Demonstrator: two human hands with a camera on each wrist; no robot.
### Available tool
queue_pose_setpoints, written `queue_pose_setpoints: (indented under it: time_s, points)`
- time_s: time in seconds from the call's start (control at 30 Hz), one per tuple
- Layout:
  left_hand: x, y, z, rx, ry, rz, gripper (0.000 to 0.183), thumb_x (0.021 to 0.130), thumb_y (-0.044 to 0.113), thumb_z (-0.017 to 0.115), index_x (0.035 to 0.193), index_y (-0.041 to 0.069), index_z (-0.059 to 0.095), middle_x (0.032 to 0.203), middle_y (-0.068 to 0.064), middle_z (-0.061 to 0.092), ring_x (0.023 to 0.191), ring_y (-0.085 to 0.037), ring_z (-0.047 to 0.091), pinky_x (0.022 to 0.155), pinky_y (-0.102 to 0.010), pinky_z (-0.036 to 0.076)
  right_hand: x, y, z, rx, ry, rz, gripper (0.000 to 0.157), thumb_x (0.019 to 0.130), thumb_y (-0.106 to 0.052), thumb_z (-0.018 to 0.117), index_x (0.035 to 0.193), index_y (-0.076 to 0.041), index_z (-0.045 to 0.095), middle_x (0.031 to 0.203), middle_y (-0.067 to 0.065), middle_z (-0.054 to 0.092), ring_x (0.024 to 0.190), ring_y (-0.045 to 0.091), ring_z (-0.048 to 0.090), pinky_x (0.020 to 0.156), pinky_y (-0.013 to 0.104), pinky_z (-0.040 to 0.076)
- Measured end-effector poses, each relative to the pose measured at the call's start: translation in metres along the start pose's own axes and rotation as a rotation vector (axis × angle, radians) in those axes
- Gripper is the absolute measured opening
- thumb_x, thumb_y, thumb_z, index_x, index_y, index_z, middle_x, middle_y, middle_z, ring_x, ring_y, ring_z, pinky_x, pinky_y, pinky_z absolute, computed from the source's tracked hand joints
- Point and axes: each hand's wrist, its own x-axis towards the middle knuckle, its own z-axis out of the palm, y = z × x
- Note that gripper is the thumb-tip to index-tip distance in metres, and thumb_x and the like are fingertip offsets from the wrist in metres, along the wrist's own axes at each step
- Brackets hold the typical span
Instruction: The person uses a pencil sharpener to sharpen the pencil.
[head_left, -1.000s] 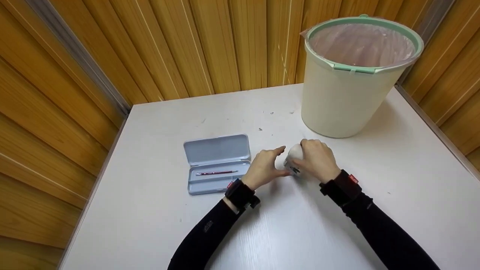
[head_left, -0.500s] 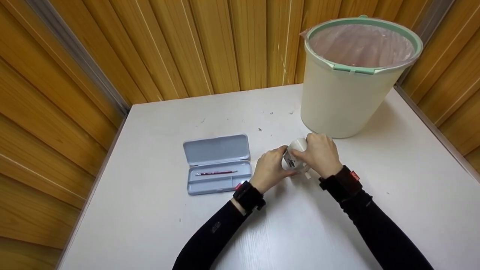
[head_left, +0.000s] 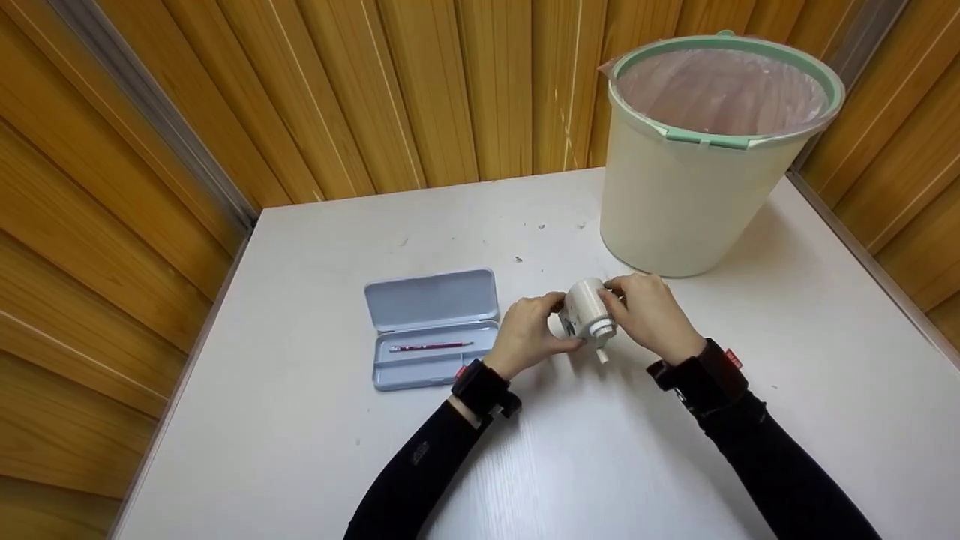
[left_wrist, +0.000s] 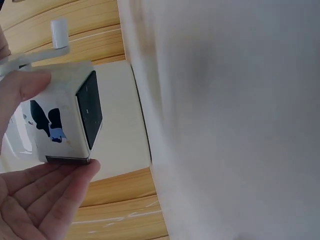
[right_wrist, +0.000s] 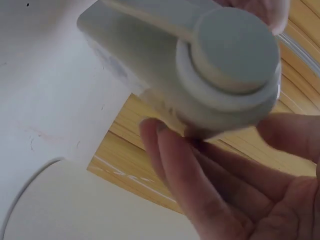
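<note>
A white hand-crank pencil sharpener (head_left: pixel 585 301) with a dark printed animal figure is held slightly tilted between both hands. My left hand (head_left: pixel 525 337) grips it by thumb and fingers, seen in the left wrist view with the fingers (left_wrist: pixel 52 187) along one edge and the thumb (left_wrist: pixel 30 85) on the opposite one. On the rounded end, my right hand (head_left: pixel 651 315) pinches with its thumb and fingers. The crank (head_left: pixel 602 330) and its small knob face toward me. A dark panel (left_wrist: pixel 90 110) shows on the sharpener's base in the left wrist view.
Left of the hands lies an opened light-blue pencil case (head_left: pixel 420 373) with a red pencil (head_left: pixel 431 346) inside. A large cream bin (head_left: pixel 675 202) with a green rim and pink liner stands behind on the right. Small specks dot the white table (head_left: pixel 300 337).
The sharpener has been turned, so its crank end now faces toward me. My left hand has come from beside it to gripping it, and my right hand has shifted its hold.
</note>
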Motion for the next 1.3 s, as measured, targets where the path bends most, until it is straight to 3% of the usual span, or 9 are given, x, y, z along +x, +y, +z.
queue_pose_setpoints:
  time_s: [0.1,0.3,0.4,0.53,0.73,0.87,0.97,1.13,1.3]
  points:
    - [0.002,-0.006,-0.006,-0.090,-0.050,0.003,0.057,0.073,0.030,0.084,0.121,0.006,0.066,0.107,-0.005,0.076,0.099,-0.016,0.071,0.088,-0.026,0.053,-0.003,0.003,-0.003,0.054,-0.020,-0.074,0.029,0.089,0.006,0.060,0.117,0.012,0.063,0.106,0.027,0.071,0.088,0.037,0.071,0.076,0.048,0.057]
    - [0.004,-0.017,-0.013,-0.308,-0.157,0.019,0.055,0.074,0.021,0.084,0.124,0.004,0.066,0.113,-0.006,0.074,0.103,-0.012,0.070,0.095,-0.029,0.054,-0.006,0.008,-0.003,0.097,-0.074,-0.245,0.065,0.070,0.024,0.070,0.129,0.001,0.060,0.132,0.022,0.062,0.120,0.040,0.060,0.095,0.051,0.052]
    - [0.004,-0.020,-0.015,-0.373,-0.215,0.045,0.054,0.075,0.018,0.083,0.125,0.005,0.066,0.115,-0.005,0.073,0.104,-0.012,0.069,0.096,-0.032,0.054,-0.006,0.010,-0.002,0.071,-0.116,-0.289,0.068,0.067,0.021,0.075,0.129,-0.004,0.063,0.138,0.020,0.058,0.127,0.039,0.056,0.101,0.051,0.048]
    - [0.003,-0.024,-0.018,-0.396,-0.289,0.081,0.056,0.076,0.016,0.082,0.128,0.007,0.065,0.120,-0.004,0.072,0.111,-0.013,0.068,0.099,-0.026,0.051,-0.005,0.010,-0.001,0.014,-0.151,-0.348,0.063,0.065,0.014,0.082,0.123,-0.007,0.066,0.142,0.016,0.057,0.129,0.036,0.055,0.102,0.048,0.048]
    - [0.000,-0.028,-0.021,-0.492,-0.379,0.092,0.063,0.081,0.016,0.081,0.138,0.004,0.056,0.133,-0.010,0.064,0.122,-0.016,0.062,0.102,-0.021,0.047,-0.003,0.014,-0.001,-0.023,-0.177,-0.452,0.059,0.062,0.001,0.088,0.116,-0.005,0.065,0.126,0.012,0.067,0.123,0.035,0.060,0.100,0.046,0.050]
    - [-0.002,-0.033,-0.022,-0.583,-0.411,0.093,0.065,0.084,0.015,0.076,0.142,0.003,0.049,0.142,-0.014,0.055,0.127,-0.019,0.058,0.104,-0.024,0.046,-0.001,0.015,-0.003,0.003,-0.190,-0.465,0.057,0.062,-0.006,0.090,0.113,-0.008,0.064,0.111,0.003,0.071,0.102,0.022,0.068,0.090,0.039,0.055]
    - [-0.004,-0.036,-0.022,-0.584,-0.396,0.112,0.061,0.087,0.016,0.072,0.142,0.004,0.049,0.142,-0.013,0.055,0.128,-0.019,0.057,0.104,-0.024,0.046,0.000,0.015,-0.005,0.030,-0.188,-0.452,0.055,0.062,-0.009,0.091,0.109,-0.010,0.063,0.104,-0.002,0.071,0.092,0.015,0.067,0.084,0.036,0.055]
    - [-0.007,-0.039,-0.022,-0.576,-0.337,0.143,0.049,0.090,0.011,0.069,0.135,-0.003,0.056,0.132,-0.018,0.062,0.122,-0.024,0.063,0.100,-0.025,0.049,0.001,0.012,-0.006,0.044,-0.144,-0.398,0.048,0.064,-0.014,0.090,0.104,-0.009,0.065,0.096,0.000,0.072,0.086,0.015,0.065,0.079,0.037,0.053]
    - [-0.010,-0.040,-0.021,-0.612,-0.318,0.138,0.047,0.086,0.002,0.071,0.131,-0.006,0.058,0.129,-0.021,0.064,0.120,-0.029,0.064,0.100,-0.023,0.049,0.001,0.006,-0.006,0.036,-0.115,-0.345,0.046,0.065,-0.012,0.089,0.104,-0.005,0.066,0.096,0.006,0.074,0.084,0.020,0.065,0.078,0.039,0.052]
